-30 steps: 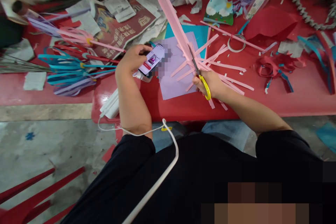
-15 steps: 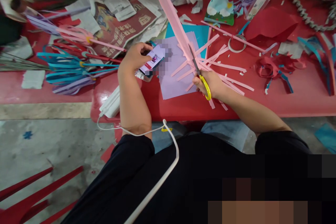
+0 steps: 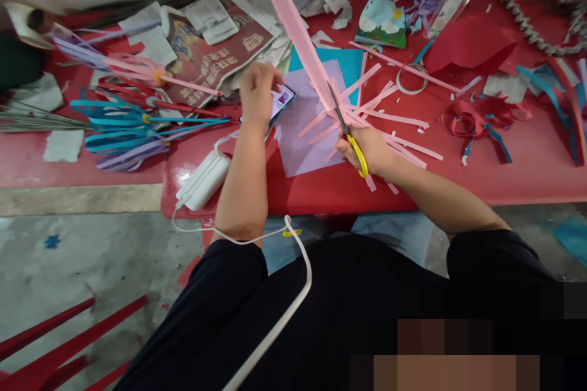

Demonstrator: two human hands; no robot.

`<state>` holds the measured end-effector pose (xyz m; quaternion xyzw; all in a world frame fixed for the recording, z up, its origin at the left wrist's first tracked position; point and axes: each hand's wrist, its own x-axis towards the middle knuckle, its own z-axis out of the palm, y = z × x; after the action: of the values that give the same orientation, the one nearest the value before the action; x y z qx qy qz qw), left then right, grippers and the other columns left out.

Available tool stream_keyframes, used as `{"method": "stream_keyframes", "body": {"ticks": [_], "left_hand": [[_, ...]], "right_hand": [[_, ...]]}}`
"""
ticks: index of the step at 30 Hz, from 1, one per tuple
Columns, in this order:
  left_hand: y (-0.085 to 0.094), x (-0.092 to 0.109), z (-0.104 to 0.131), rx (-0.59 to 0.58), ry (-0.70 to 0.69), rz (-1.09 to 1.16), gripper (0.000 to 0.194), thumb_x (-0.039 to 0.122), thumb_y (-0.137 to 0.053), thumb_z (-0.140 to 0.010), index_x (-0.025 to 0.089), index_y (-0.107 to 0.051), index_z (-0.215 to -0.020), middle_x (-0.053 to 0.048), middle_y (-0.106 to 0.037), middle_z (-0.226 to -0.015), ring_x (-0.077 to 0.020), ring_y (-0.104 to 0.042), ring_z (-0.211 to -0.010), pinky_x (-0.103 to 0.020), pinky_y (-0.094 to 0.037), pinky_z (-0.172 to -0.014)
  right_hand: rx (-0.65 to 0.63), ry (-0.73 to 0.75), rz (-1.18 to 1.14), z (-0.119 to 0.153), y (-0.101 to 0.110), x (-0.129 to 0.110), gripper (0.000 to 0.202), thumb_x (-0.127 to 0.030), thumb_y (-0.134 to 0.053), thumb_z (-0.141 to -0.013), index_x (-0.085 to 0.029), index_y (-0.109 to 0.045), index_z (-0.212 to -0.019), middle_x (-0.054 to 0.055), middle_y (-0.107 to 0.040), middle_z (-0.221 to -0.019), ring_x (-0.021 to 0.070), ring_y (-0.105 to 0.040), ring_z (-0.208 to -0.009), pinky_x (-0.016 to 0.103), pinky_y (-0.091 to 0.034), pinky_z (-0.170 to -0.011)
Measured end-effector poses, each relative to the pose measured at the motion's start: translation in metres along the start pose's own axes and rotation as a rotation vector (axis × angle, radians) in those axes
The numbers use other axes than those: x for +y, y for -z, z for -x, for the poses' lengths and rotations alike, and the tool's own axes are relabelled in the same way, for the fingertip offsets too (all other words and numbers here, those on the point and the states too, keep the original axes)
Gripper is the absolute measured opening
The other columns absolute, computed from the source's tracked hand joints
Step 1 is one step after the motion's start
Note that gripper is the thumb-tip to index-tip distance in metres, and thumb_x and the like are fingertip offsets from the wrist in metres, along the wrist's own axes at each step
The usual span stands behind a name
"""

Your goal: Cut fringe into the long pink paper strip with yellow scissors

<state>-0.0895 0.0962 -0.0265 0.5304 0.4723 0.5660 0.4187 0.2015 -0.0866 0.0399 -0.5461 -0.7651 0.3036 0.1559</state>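
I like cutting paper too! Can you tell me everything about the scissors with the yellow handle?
The scissors have yellow plastic-looking handle loops and thin grey metal blades. The right hand grips the handles above the red table. The blades point up and away from the person, their tips at the base of a long pink paper strip, among loose pink strips. The fingers hide most of the handles.

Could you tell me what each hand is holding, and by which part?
Right hand holds scissors by their yellow handles; left hand rests on the phone.
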Motion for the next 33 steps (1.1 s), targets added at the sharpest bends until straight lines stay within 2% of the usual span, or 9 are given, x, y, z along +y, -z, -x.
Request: {"method": "stream_keyframes", "body": {"ticks": [2,3,5,7,12,15,20,26,33], "left_hand": [[-0.032,0.013,0.024,-0.125,0.063,0.045,0.096,0.117,-0.064,-0.071,0.025,-0.071,-0.097,0.002,-0.067,-0.070,-0.0138,-0.058,-0.060,-0.035,-0.035,-0.057],[-0.044,0.019,0.036,-0.189,0.068,0.072,0.090,0.113,-0.061,-0.081,0.025,-0.070,-0.102,0.000,-0.068,-0.073,-0.0156,-0.063,-0.062,-0.034,-0.039,-0.057],[-0.063,0.033,0.058,-0.268,0.079,0.148,0.077,0.102,-0.068,-0.089,0.026,-0.064,-0.095,-0.001,-0.067,-0.072,-0.0188,-0.069,-0.062,-0.032,-0.042,-0.055],[-0.072,0.047,0.074,-0.293,0.071,0.156,0.065,0.086,-0.085,-0.086,0.026,-0.062,-0.089,-0.001,-0.067,-0.070,-0.0198,-0.071,-0.061,-0.030,-0.045,-0.053],[-0.076,0.071,0.085,-0.257,0.072,0.106,0.031,0.042,-0.087,-0.092,0.023,-0.066,-0.080,-0.001,-0.069,-0.064,-0.0165,-0.068,-0.053,-0.026,-0.050,-0.050],[-0.077,0.076,0.087,-0.269,0.091,0.090,0.024,0.031,-0.085,-0.096,0.022,-0.070,-0.080,-0.001,-0.070,-0.063,-0.0155,-0.067,-0.053,-0.025,-0.053,-0.052],[-0.080,0.080,0.092,-0.253,0.075,0.083,0.030,0.032,-0.085,-0.099,0.022,-0.068,-0.077,0.000,-0.069,-0.063,-0.0159,-0.068,-0.055,-0.024,-0.051,-0.052],[-0.078,0.079,0.092,-0.270,0.019,0.082,0.041,0.036,-0.084,-0.101,0.021,-0.061,-0.072,0.000,-0.063,-0.062,-0.0152,-0.064,-0.054,-0.025,-0.048,-0.051],[-0.083,0.081,0.100,-0.263,-0.013,0.049,0.036,0.035,-0.089,-0.096,0.021,-0.065,-0.073,0.000,-0.060,-0.065,-0.0148,-0.059,-0.056,-0.027,-0.049,-0.054]], "right_hand": [[-0.007,0.015,0.063,0.001,0.001,-0.001,0.086,-0.093,-0.033,-0.109,-0.017,-0.073,-0.111,0.014,-0.080,-0.093,0.0303,-0.076,-0.087,0.037,-0.045,-0.074],[-0.007,0.014,0.092,0.001,0.002,-0.002,0.085,-0.091,-0.033,-0.111,-0.017,-0.073,-0.113,0.015,-0.081,-0.095,0.0313,-0.077,-0.089,0.037,-0.044,-0.074],[-0.010,0.005,0.132,0.002,0.003,-0.005,0.082,-0.088,-0.034,-0.112,-0.016,-0.074,-0.117,0.016,-0.083,-0.100,0.0324,-0.078,-0.091,0.037,-0.044,-0.075],[-0.020,-0.001,0.138,0.003,0.003,-0.007,0.081,-0.088,-0.035,-0.112,-0.017,-0.075,-0.117,0.016,-0.084,-0.101,0.0327,-0.078,-0.091,0.038,-0.045,-0.075],[-0.016,0.011,0.124,0.003,0.001,-0.005,0.098,-0.100,-0.024,-0.105,-0.017,-0.075,-0.114,0.017,-0.083,-0.100,0.0349,-0.078,-0.091,0.040,-0.045,-0.075],[-0.008,0.038,0.094,0.002,-0.001,0.000,0.105,-0.106,-0.021,-0.099,-0.016,-0.075,-0.114,0.018,-0.082,-0.100,0.0339,-0.076,-0.090,0.040,-0.046,-0.075],[-0.015,0.124,0.014,0.003,0.001,0.006,0.110,-0.111,-0.022,-0.093,-0.017,-0.075,-0.113,0.015,-0.078,-0.094,0.0300,-0.073,-0.087,0.039,-0.048,-0.077],[-0.030,0.157,-0.016,0.007,0.002,0.005,0.109,-0.114,-0.028,-0.088,-0.019,-0.075,-0.111,0.010,-0.074,-0.082,0.0292,-0.070,-0.077,0.038,-0.042,-0.072],[-0.052,0.146,-0.063,0.016,0.006,-0.006,0.108,-0.116,-0.031,-0.086,-0.019,-0.072,-0.111,0.012,-0.082,-0.090,0.0300,-0.074,-0.081,0.039,-0.044,-0.075]]}}
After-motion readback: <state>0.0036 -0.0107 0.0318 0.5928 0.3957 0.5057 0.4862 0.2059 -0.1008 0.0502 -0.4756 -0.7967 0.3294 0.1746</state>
